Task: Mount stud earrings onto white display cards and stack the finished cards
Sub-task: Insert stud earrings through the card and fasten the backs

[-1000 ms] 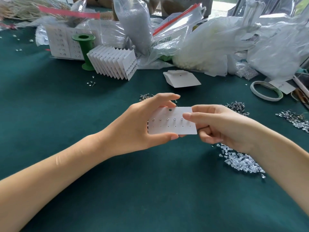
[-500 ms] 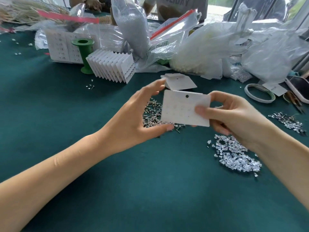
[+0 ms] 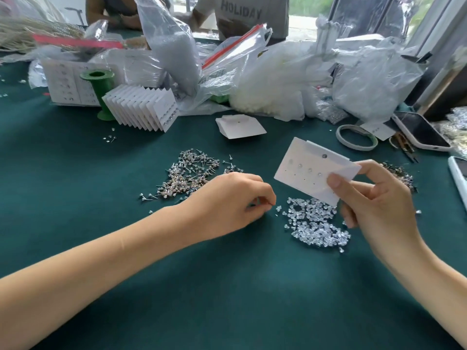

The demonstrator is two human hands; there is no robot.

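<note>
Head view: our right hand (image 3: 374, 205) pinches a white display card (image 3: 310, 173) by its lower right corner, thumb on the front face, fingers behind. Card is off the tabletop (image 3: 227, 286), tilted, a row of studs seated across its upper holes, lower row of holes bare. A second card edge shows just behind it.

Our left hand (image 3: 227, 200) rests low on the tabletop, fingers curled in, tips pinched together. Something thin and reddish sits at the fingertips; too small for us to tell what it is.

Loose stud earrings (image 3: 189, 173) lie in a pile just beyond the left hand. Clear earring backs (image 3: 316, 223) lie in a pile under the held card, between the two hands.

Fanned row of finished cards (image 3: 141, 109) stands at the back left, next to a green spool (image 3: 98, 89). Blank cards (image 3: 240, 126) lie flat mid-tabletop. Tape roll (image 3: 356, 137) and a phone (image 3: 419, 132) sit at the right. Plastic bags (image 3: 278, 79) are heaped along the far edge.
</note>
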